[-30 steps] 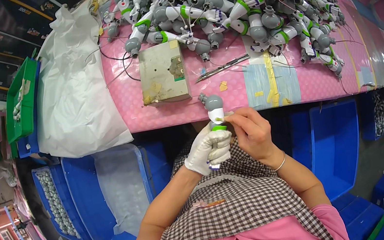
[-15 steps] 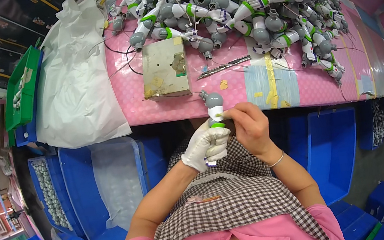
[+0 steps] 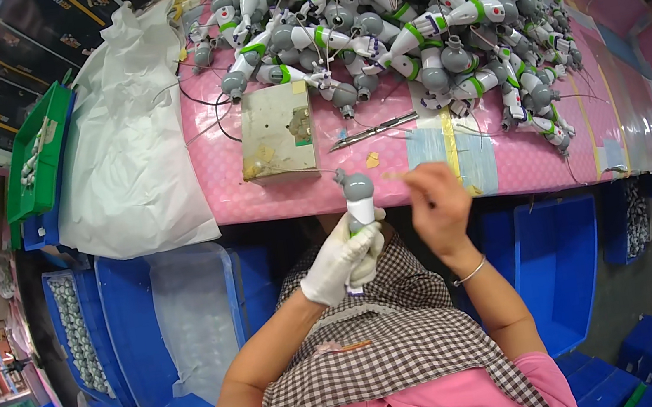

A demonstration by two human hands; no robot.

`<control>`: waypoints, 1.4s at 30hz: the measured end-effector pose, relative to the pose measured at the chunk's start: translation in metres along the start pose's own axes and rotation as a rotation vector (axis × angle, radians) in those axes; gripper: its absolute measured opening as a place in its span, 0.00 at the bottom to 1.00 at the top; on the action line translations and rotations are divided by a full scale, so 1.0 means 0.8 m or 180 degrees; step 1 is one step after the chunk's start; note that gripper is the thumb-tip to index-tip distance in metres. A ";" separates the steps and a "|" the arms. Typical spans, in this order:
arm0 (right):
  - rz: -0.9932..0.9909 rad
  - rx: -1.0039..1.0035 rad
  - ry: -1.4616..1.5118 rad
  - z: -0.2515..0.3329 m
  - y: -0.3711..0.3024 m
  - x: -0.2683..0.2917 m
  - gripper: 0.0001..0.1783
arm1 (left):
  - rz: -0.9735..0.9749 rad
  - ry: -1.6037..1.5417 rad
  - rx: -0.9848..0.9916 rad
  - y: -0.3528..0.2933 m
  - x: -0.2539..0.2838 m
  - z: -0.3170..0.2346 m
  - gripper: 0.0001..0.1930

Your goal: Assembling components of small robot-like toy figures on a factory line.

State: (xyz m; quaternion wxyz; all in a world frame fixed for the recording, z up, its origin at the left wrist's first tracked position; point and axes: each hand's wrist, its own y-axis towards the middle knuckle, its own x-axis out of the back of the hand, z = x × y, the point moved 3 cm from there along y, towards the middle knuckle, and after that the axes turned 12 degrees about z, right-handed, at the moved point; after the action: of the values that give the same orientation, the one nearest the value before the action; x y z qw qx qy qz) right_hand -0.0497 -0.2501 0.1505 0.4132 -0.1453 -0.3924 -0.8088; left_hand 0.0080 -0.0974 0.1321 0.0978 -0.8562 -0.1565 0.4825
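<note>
My left hand, in a white glove, is wrapped round a toy robot arm. The arm stands nearly upright, its grey ball joint at the top and a white sleeve below; the glove hides most of the lower part. Bare and slightly blurred, my right hand is to the right of the toy arm and apart from it. Its thumb and forefinger pinch a small yellowish strip, too smeared to name more exactly. Beyond my hands, at the table's edge, sits a worn beige metal box.
A large heap of similar toy arms with thin wires covers the back of the pink table. Thin metal tools lie near the box. White sheeting and a green tray are left; blue bins flank my lap.
My right hand has moved away from the toy arm, to the right, with the yellowish strip in its fingertips. My left hand still holds the arm, which has turned a little.
</note>
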 end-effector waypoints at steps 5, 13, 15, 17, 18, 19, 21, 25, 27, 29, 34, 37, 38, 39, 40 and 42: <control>-0.0022 0.0075 -0.0269 -0.021 0.071 0.011 0.08 | -0.0623 0.2064 -0.0839 -0.025 -0.001 -0.027 0.25; 0.0367 0.0360 -0.1358 -0.023 0.102 -0.018 0.13 | 0.0117 0.0277 -0.1950 -0.052 -0.008 -0.132 0.27; 0.0193 0.0430 -0.1392 0.011 0.093 -0.009 0.13 | 0.0196 -0.0209 -0.1951 -0.049 0.018 -0.141 0.29; 0.0384 -0.0064 0.0317 0.033 0.084 -0.013 0.10 | 0.1501 -0.1099 -0.1622 -0.039 0.036 -0.137 0.28; 0.0624 -0.0270 0.0818 0.043 0.080 -0.015 0.08 | 0.1520 -0.1468 -0.1494 -0.035 0.032 -0.133 0.29; 0.0625 -0.0292 0.0795 0.047 0.081 -0.014 0.08 | 0.1528 -0.1493 -0.1475 -0.034 0.027 -0.129 0.29; 0.1711 -0.1318 0.2221 0.040 0.084 -0.029 0.12 | 0.1194 -0.1524 -0.1087 -0.032 0.014 -0.119 0.31; 0.0874 -0.1423 0.4443 0.036 0.092 -0.046 0.16 | 0.1671 -0.2281 -0.0535 -0.027 0.012 -0.086 0.33; 0.0473 -0.1551 0.4493 0.037 0.092 -0.050 0.17 | 0.1482 -0.2302 -0.0491 -0.034 0.022 -0.068 0.33; 0.0183 -0.1844 0.4490 0.040 0.086 -0.055 0.16 | 0.1482 -0.2018 -0.0524 -0.038 0.034 -0.055 0.33; 0.0460 -0.2243 0.4660 0.039 0.078 -0.069 0.11 | 0.0094 -0.0915 -0.0566 -0.058 0.036 -0.044 0.33; 0.0974 -0.2081 0.3977 0.023 0.084 -0.069 0.10 | 0.0355 -0.0147 -0.0672 -0.060 0.041 -0.042 0.30; 0.1005 -0.1955 0.3627 0.021 0.088 -0.071 0.09 | 0.0096 0.0134 -0.0597 -0.064 0.043 -0.043 0.24; 0.1029 -0.1966 0.3621 0.020 0.091 -0.075 0.09 | 0.0087 0.0113 -0.0608 -0.062 0.038 -0.046 0.24; 0.1129 -0.1589 0.2627 0.021 0.097 -0.075 0.08 | -0.0476 0.1256 -0.0796 -0.058 0.035 -0.052 0.24; 0.1231 -0.1197 0.1636 0.018 0.109 -0.081 0.08 | -0.1290 0.2617 -0.0943 -0.060 0.027 -0.075 0.27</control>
State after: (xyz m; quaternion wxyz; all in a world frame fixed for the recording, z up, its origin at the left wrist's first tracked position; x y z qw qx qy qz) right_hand 0.0575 -0.2337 0.1683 0.6094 -0.0823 -0.0857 -0.7839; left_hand 0.0616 -0.0459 0.1607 0.1206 -0.9330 -0.3357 0.0478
